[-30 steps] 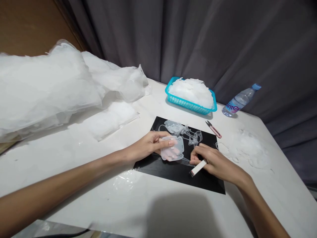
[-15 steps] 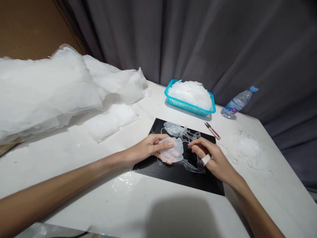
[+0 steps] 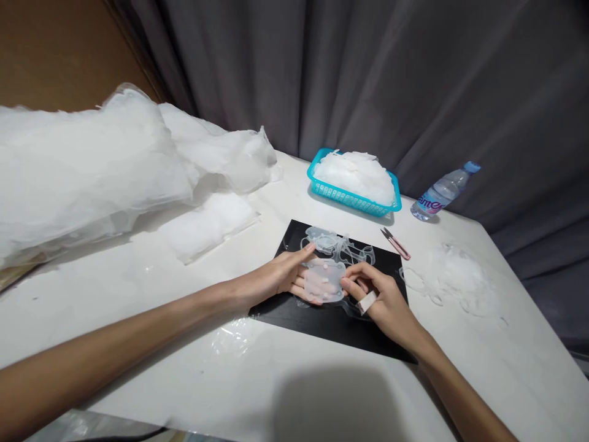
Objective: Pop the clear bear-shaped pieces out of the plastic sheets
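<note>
A translucent flat piece (image 3: 324, 280) with a rounded outline lies over the fingers of my left hand (image 3: 294, 270), whose palm faces up with the thumb lifted off the piece. My right hand (image 3: 368, 285), with a white wrap round one finger, pinches the right edge of the same piece between thumb and fingers. Both hands are above a black mat (image 3: 304, 322). On the mat, behind the piece, lie clear trimmings and frames (image 3: 343, 247); part of them is hidden under my right hand.
A turquoise basket (image 3: 352, 197) heaped with white pieces stands at the back, with a water bottle (image 3: 435, 199) to its right. Small pink-handled snips (image 3: 396, 244) lie beside the mat. Loose clear scraps (image 3: 467, 279) are on the right, large filled plastic bags (image 3: 87, 166) on the left.
My left thumb has lifted off the translucent piece and the hand has opened flatter. My right hand has moved left and taken hold of the piece's right edge.
</note>
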The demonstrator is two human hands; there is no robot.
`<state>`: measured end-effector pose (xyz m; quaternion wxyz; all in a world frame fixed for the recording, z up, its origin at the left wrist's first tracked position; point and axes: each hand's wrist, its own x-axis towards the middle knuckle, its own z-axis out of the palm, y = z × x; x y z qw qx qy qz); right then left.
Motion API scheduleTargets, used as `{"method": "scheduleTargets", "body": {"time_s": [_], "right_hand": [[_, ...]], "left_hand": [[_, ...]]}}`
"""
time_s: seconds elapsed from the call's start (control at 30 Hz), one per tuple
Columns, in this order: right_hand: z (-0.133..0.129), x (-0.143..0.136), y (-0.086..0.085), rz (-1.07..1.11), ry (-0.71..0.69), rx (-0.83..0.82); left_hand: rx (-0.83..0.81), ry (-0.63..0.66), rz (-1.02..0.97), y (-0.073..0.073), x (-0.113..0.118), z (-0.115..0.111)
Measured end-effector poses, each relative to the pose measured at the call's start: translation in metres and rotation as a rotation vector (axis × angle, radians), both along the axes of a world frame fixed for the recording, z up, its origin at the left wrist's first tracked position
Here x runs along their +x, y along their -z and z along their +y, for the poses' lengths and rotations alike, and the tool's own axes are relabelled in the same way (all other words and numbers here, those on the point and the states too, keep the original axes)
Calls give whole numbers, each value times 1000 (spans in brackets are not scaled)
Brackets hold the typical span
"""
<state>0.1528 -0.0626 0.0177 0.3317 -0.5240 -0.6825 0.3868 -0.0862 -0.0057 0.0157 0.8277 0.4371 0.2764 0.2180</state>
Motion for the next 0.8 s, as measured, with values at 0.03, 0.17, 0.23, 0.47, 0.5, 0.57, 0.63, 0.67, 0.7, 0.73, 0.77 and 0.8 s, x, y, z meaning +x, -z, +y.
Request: {"method": "scheduleTargets", "body": {"time_s": [0.03, 0.17, 0.23, 0.47, 0.5, 0.57, 0.63, 0.67, 0.7, 0.73, 0.77, 0.8], "right_hand": [[1, 1, 0, 1, 2, -6], [1, 3, 1, 26, 5, -27], [0, 3, 3, 35, 1, -27], [50, 15, -20, -32, 114, 259], [70, 19, -29, -59, 156, 319], [117, 29, -47, -109, 318, 455], [163, 38, -64, -179, 470, 474], [181, 42, -70, -194, 500, 475], [195, 43, -74, -209, 539, 482], [202, 44, -75, -221, 564, 491], [202, 43, -74, -233, 577, 506], [196, 40, -71, -236, 580, 529]], "left_hand": [[-2, 2, -3, -1, 0, 0], [8, 1, 14, -5, -2, 0], [48, -1, 44, -5, -3, 1], [364, -67, 127, 4, -12, 8], [476, -76, 172, 3, -15, 9], [747, -56, 291, 1, -22, 10], [991, 21, 398, -2, -29, 11], [1088, 67, 425, -3, -32, 11], [1168, 109, 435, -4, -34, 10], [1234, 145, 434, -4, -36, 10], [1283, 172, 428, -3, -38, 11], [1311, 188, 420, -3, -39, 11]]}}
